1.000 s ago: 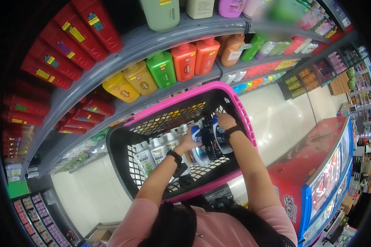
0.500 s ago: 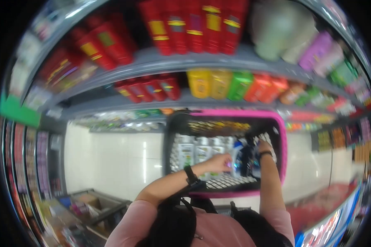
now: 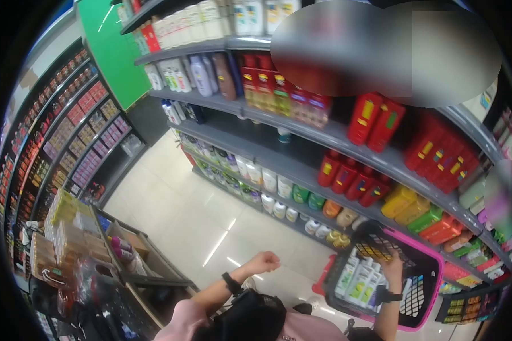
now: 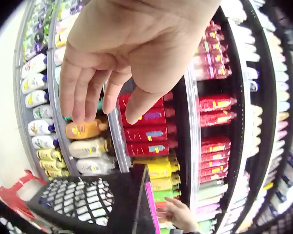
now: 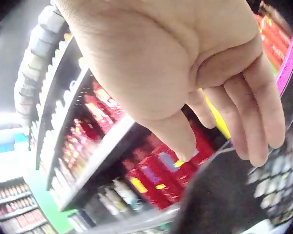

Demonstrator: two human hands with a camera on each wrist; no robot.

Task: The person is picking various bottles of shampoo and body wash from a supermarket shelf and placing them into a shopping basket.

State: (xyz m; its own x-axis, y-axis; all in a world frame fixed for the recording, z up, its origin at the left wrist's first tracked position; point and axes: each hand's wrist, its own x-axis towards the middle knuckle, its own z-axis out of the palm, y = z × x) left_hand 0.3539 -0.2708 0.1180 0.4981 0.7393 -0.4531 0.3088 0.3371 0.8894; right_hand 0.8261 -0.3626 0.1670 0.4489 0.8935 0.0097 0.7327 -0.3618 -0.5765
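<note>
A black mesh shopping basket (image 3: 347, 250) with a pink rim (image 3: 441, 273) stands at the lower right in the head view. White pump bottles (image 3: 358, 282) with green labels lie side by side inside it. Over the basket's opening is my right hand (image 3: 391, 268), holding nothing; its fingers stretch out loosely in the right wrist view, near the dark basket wall (image 5: 219, 190). My left hand (image 3: 263, 263) hangs in the air left of the basket. In the left wrist view its fingers (image 4: 83, 97) droop, slightly bent, with nothing in them.
Curved shelves run behind the basket, with red bottles (image 3: 375, 122) and yellow bottles (image 3: 401, 202) on them. A cart with boxes (image 3: 139, 244) stands at the left, near wrapped goods (image 3: 45, 256). Pale tiled floor (image 3: 210, 227) lies between shelves and cart.
The head view has swung left, putting the basket at lower right. Both hands have left the bottles: the left is out of the basket, the right has come up above it.
</note>
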